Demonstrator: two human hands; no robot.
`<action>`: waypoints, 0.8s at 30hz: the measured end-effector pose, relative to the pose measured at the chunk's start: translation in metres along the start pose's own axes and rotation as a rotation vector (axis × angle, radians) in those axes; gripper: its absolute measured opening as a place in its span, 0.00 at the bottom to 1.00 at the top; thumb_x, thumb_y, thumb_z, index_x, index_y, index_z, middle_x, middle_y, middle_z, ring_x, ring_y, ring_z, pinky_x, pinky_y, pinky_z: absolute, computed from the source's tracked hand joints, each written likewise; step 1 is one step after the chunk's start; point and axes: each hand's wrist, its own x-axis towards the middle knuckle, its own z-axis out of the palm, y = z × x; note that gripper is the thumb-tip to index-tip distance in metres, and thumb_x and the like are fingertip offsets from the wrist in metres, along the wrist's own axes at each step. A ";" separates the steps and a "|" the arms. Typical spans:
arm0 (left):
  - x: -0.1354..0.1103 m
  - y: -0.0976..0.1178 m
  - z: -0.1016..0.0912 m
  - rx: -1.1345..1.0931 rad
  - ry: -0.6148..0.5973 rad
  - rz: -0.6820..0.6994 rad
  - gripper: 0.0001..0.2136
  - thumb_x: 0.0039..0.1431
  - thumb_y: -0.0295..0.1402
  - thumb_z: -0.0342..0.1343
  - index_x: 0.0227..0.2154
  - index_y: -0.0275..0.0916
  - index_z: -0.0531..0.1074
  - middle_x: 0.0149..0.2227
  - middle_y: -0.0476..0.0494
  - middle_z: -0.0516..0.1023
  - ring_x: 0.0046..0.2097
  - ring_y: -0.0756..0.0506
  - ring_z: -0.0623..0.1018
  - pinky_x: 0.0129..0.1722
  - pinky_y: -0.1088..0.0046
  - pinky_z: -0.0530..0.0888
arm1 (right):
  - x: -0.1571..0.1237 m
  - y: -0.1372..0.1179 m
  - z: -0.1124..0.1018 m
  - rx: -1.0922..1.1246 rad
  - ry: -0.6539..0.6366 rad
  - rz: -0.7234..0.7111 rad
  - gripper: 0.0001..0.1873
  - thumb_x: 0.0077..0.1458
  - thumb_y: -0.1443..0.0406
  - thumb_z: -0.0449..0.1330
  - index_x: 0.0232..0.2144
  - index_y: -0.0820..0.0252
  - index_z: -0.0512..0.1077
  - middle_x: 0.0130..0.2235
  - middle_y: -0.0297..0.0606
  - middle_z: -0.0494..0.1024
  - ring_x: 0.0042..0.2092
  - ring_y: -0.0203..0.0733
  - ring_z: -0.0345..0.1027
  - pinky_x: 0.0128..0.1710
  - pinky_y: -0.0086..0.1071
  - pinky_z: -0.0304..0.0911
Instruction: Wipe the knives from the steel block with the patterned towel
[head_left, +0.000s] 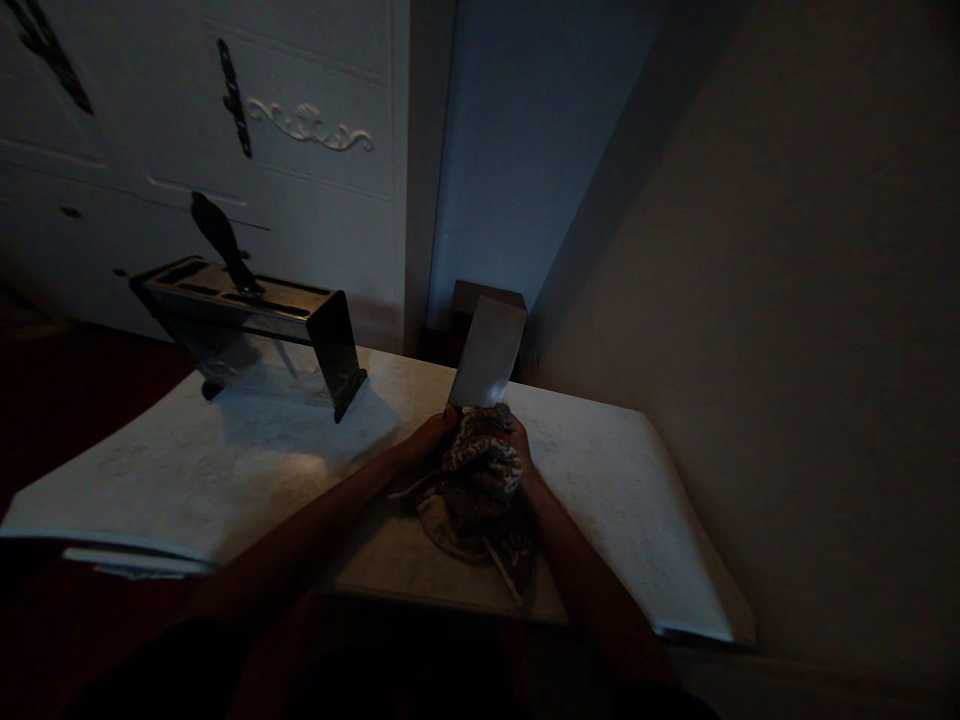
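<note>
A cleaver (489, 350) with a broad, grey blade points up and away from me over the far side of the table. My left hand (431, 437) is closed at the lower end of the cleaver, by its handle, which is mostly hidden. In my right hand (520, 442) a patterned brown-and-white cloth (484, 480) is bunched up near the base of the blade. The cloth's lower part hangs loosely toward me, with string-like ends. Dim light hides most of the fingers.
On the left of the white table (600, 470) stands a metal knife block (247, 335), with a black-handled knife (217, 235) in it. White cabinets (322, 70) rise behind. A plain wall (787, 330) borders the right, and a brown box (487, 290) sits beyond the table.
</note>
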 end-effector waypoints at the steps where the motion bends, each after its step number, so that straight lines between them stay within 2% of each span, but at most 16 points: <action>1: 0.000 0.000 0.002 0.028 0.019 0.019 0.31 0.47 0.63 0.53 0.26 0.33 0.69 0.16 0.48 0.66 0.19 0.50 0.68 0.19 0.76 0.63 | 0.001 0.002 0.001 -0.022 0.014 -0.035 0.20 0.27 0.59 0.71 0.27 0.58 0.74 0.29 0.33 0.78 0.33 0.42 0.71 0.37 0.34 0.68; 5: -0.001 0.002 0.008 0.145 0.079 0.065 0.32 0.46 0.63 0.54 0.30 0.31 0.72 0.19 0.45 0.71 0.24 0.48 0.72 0.23 0.75 0.65 | 0.002 0.011 0.001 -0.063 0.054 -0.143 0.17 0.34 0.57 0.67 0.29 0.59 0.73 0.30 0.32 0.78 0.34 0.40 0.69 0.37 0.33 0.66; 11: -0.003 0.005 0.011 0.232 0.018 0.021 0.34 0.47 0.66 0.49 0.26 0.32 0.71 0.18 0.44 0.69 0.20 0.50 0.68 0.20 0.76 0.64 | -0.002 0.015 0.003 -0.070 0.115 -0.154 0.17 0.37 0.59 0.67 0.31 0.60 0.73 0.30 0.31 0.77 0.33 0.39 0.69 0.35 0.30 0.64; 16: -0.008 0.006 0.013 0.241 0.001 0.029 0.30 0.50 0.62 0.52 0.28 0.32 0.72 0.21 0.42 0.72 0.21 0.49 0.70 0.21 0.76 0.65 | -0.012 0.010 0.008 -0.135 0.139 -0.173 0.19 0.39 0.58 0.68 0.35 0.60 0.74 0.32 0.33 0.78 0.33 0.39 0.69 0.34 0.29 0.65; 21: -0.008 0.005 0.012 0.266 -0.010 0.007 0.33 0.50 0.65 0.47 0.29 0.33 0.72 0.18 0.44 0.70 0.19 0.49 0.69 0.19 0.74 0.65 | -0.019 0.006 0.011 -0.202 0.206 -0.175 0.19 0.39 0.56 0.69 0.34 0.60 0.74 0.31 0.33 0.77 0.31 0.38 0.67 0.31 0.28 0.64; 24: -0.004 0.003 0.008 0.289 -0.004 -0.002 0.36 0.48 0.68 0.43 0.23 0.33 0.70 0.16 0.44 0.68 0.18 0.48 0.70 0.18 0.74 0.66 | -0.021 0.005 0.010 -0.214 0.218 -0.193 0.18 0.40 0.55 0.69 0.32 0.60 0.74 0.29 0.32 0.75 0.29 0.37 0.65 0.30 0.28 0.63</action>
